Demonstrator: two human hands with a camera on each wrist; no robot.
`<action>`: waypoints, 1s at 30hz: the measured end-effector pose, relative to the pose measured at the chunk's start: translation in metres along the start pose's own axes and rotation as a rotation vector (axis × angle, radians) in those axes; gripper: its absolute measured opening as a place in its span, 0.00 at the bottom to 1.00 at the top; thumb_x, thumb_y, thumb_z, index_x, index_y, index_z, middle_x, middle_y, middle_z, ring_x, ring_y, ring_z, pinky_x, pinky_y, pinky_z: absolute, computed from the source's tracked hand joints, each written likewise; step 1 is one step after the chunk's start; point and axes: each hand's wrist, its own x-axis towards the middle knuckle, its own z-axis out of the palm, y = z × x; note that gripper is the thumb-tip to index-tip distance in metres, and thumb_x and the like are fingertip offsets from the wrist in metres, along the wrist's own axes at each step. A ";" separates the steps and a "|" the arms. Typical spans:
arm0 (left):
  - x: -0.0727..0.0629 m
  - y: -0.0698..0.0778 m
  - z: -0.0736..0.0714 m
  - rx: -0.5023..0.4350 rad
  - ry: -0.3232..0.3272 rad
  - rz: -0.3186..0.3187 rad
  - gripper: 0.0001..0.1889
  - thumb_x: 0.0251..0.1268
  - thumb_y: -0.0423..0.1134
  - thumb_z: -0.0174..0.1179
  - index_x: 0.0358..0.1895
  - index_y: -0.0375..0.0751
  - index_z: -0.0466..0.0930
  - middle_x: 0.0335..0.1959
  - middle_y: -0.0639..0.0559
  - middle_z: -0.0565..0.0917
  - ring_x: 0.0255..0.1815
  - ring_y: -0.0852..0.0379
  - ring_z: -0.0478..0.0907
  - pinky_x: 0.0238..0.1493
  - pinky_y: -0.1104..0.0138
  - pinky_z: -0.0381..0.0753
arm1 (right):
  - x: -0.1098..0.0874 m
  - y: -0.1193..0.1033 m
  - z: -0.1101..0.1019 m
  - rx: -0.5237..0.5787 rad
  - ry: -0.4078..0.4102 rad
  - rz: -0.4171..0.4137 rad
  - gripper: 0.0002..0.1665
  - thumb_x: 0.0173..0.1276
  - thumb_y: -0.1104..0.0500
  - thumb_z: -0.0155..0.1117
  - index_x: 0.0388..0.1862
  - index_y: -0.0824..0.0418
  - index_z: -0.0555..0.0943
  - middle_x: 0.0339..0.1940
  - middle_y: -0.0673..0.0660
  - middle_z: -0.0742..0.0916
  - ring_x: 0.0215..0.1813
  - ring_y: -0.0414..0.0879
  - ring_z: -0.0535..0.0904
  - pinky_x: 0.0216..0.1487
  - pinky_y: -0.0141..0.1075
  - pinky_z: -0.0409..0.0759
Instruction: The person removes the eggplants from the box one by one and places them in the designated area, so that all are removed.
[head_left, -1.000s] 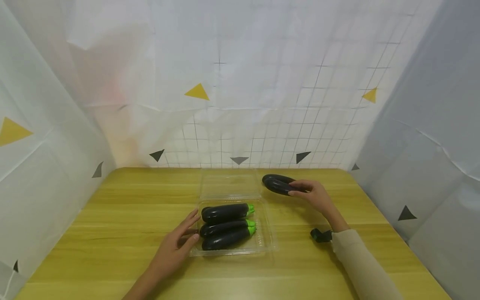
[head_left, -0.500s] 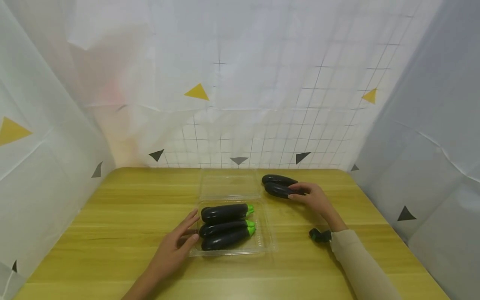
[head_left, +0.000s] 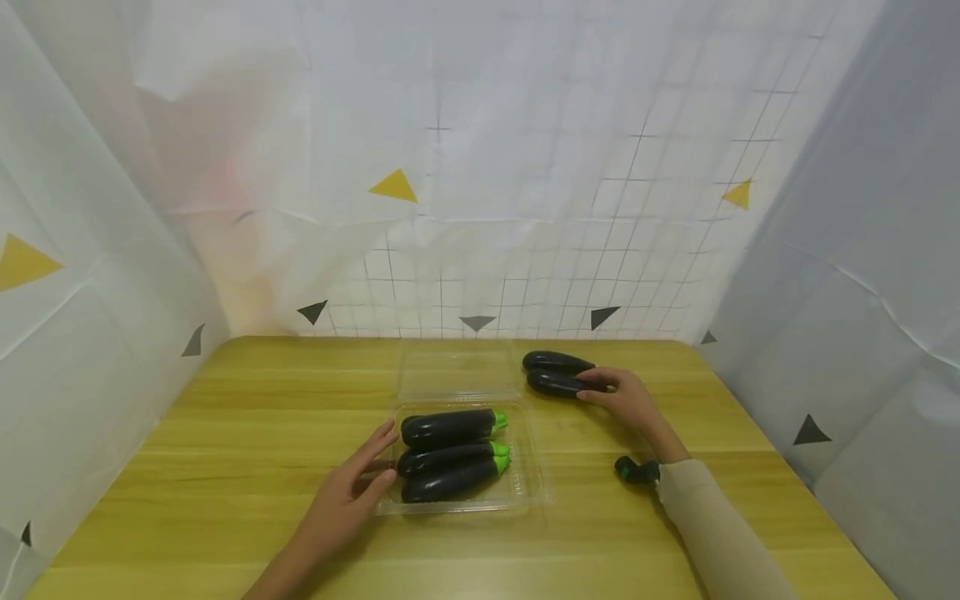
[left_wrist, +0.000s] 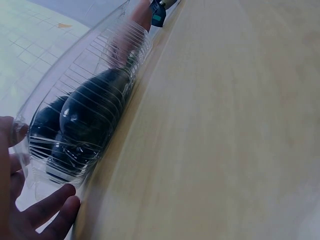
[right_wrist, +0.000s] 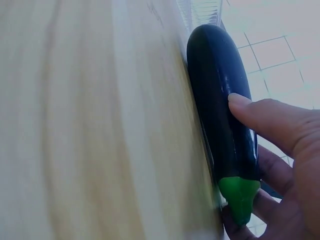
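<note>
Dark purple eggplants [head_left: 450,427] with green caps lie side by side in a clear plastic clamshell box [head_left: 534,467], its lid [head_left: 457,371] folded back. At the left wall of the box is my left hand [head_left: 341,500], fingers spread, with fingertips at the plastic. My right hand [head_left: 626,402] pinches another eggplant [right_wrist: 215,100] between thumb and fingers near its green cap, on the table right of the lid. Just behind that one lies a second loose eggplant [head_left: 555,360], its right end hidden by the hand in the head view.
The wooden table [head_left: 247,467] is enclosed by pale sheets [head_left: 480,250] at the back and sides. A dark strapped device [head_left: 636,471] shows beside the right wrist.
My right hand has brought its eggplant slightly toward me and down, so it sits more clearly in front of the rear one. The left hand stays at the box.
</note>
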 end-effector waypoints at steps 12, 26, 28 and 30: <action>0.000 0.001 0.000 -0.006 -0.003 0.002 0.26 0.79 0.33 0.60 0.76 0.40 0.71 0.80 0.47 0.64 0.58 0.46 0.84 0.56 0.58 0.85 | -0.003 0.007 -0.002 0.016 0.097 -0.013 0.18 0.70 0.57 0.76 0.56 0.61 0.88 0.58 0.60 0.87 0.61 0.57 0.80 0.58 0.52 0.80; 0.000 0.002 0.000 -0.021 -0.003 0.007 0.26 0.78 0.32 0.60 0.76 0.40 0.71 0.80 0.45 0.64 0.58 0.45 0.84 0.57 0.58 0.84 | -0.001 0.011 -0.004 0.042 0.118 0.016 0.17 0.72 0.59 0.74 0.57 0.63 0.87 0.57 0.62 0.88 0.62 0.60 0.80 0.62 0.57 0.79; 0.000 0.002 0.000 -0.024 -0.005 0.013 0.26 0.78 0.32 0.60 0.76 0.39 0.70 0.80 0.44 0.63 0.58 0.44 0.84 0.57 0.58 0.84 | -0.002 0.012 -0.004 0.047 0.120 0.020 0.17 0.72 0.59 0.73 0.57 0.64 0.86 0.57 0.63 0.87 0.62 0.60 0.80 0.63 0.57 0.78; 0.000 0.002 0.000 -0.024 -0.005 0.023 0.26 0.78 0.31 0.59 0.76 0.37 0.70 0.80 0.43 0.63 0.58 0.44 0.84 0.57 0.58 0.85 | -0.002 0.012 -0.004 0.053 0.124 0.021 0.17 0.72 0.60 0.73 0.57 0.64 0.86 0.57 0.64 0.87 0.63 0.61 0.79 0.64 0.58 0.78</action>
